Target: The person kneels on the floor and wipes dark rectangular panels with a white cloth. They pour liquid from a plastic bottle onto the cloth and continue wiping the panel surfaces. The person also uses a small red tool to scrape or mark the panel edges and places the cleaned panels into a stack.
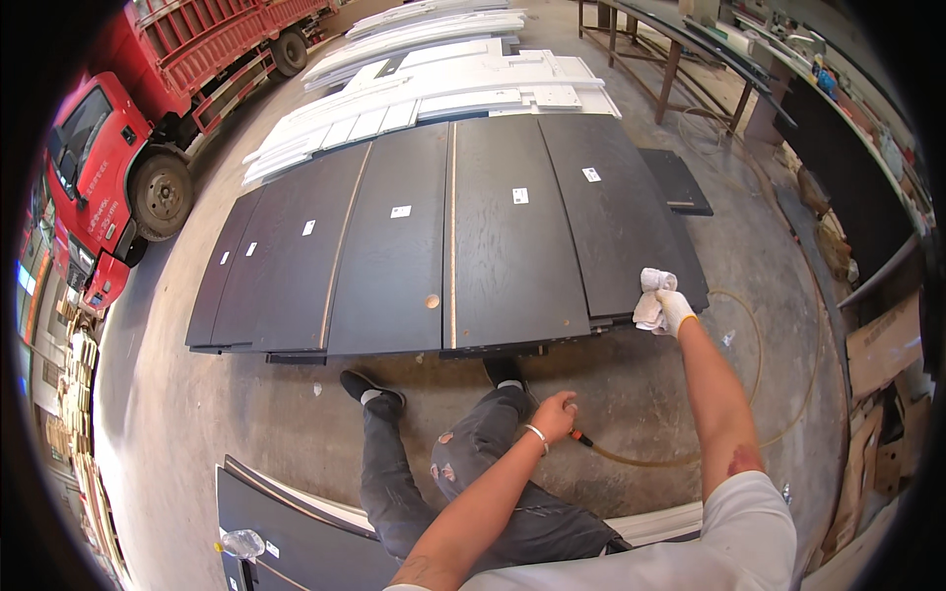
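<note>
My right hand (676, 307), in a white glove, presses a white cloth (650, 295) onto the near right corner of a dark wood-grain panel (611, 217). That panel is one of several dark panels (394, 256) laid side by side on the concrete floor, each bearing a small white label. My left hand (555, 414), bare with a bracelet at the wrist, hangs over my knee and grips the end of a yellowish hose (641, 459) with an orange fitting (580, 437). The hose loops over the floor to the right.
White panels (443, 89) lie behind the dark ones. A red truck (128, 148) stands at the left. A metal-framed table (680, 49) is at the top right, cardboard (882, 345) at the right. Another dark panel (296, 532) with a plastic bottle (241, 543) lies near left.
</note>
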`<state>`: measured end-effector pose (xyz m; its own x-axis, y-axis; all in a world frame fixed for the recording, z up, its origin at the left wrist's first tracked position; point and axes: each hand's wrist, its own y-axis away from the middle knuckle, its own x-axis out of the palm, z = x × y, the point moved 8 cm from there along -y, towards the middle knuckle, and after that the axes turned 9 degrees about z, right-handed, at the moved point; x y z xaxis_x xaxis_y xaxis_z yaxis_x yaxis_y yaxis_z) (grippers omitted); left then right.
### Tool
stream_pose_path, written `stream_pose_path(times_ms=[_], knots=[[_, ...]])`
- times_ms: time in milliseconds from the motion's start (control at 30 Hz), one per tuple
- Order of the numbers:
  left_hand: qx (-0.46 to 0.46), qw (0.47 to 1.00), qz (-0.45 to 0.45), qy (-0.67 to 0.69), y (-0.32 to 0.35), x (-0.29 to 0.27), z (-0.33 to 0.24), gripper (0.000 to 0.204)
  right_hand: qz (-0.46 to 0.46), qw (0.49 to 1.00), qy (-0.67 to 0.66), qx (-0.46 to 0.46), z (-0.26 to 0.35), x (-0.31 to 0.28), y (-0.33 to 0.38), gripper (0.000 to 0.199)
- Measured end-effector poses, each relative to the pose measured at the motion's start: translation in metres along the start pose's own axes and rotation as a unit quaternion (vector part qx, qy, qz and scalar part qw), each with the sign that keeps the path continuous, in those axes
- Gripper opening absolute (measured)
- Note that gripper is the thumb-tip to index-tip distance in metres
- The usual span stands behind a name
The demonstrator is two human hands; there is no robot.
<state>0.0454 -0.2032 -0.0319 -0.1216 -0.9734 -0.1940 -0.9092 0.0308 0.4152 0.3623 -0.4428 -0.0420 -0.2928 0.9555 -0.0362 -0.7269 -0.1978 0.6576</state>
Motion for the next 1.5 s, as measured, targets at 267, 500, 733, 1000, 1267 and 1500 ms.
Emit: stream_pose_path(times_ms=[267,500,733,1000,1267,1500], knots=[[0.007,1.0,-0.029,-0.008,0.007,-0.014,0.004,0.039,-0.013,0.999,0.037,0.038,0.016,0.008,0.004,0.045],[0.019,0.998,-0.067,-0.003,0.033,-0.029,-0.013,0.037,-0.002,1.0,0.002,0.011,0.003,0.0,-0.011,0.044],[0.116,0.965,-0.232,-0.031,0.165,-0.097,-0.065,0.031,0.035,0.993,-0.104,-0.046,-0.009,-0.013,-0.035,0.033],[0.033,0.855,-0.517,0.006,0.414,-0.171,0.045,0.025,0.061,0.99,-0.084,-0.098,-0.009,0.012,-0.03,0.038],[-0.118,0.702,-0.688,0.143,0.549,-0.087,0.194,0.021,0.233,0.905,-0.336,-0.119,-0.055,0.17,0.094,0.05],[-0.132,0.709,-0.689,0.069,0.545,-0.074,0.217,0.021,0.467,0.832,-0.278,-0.115,-0.064,0.334,0.2,0.064]])
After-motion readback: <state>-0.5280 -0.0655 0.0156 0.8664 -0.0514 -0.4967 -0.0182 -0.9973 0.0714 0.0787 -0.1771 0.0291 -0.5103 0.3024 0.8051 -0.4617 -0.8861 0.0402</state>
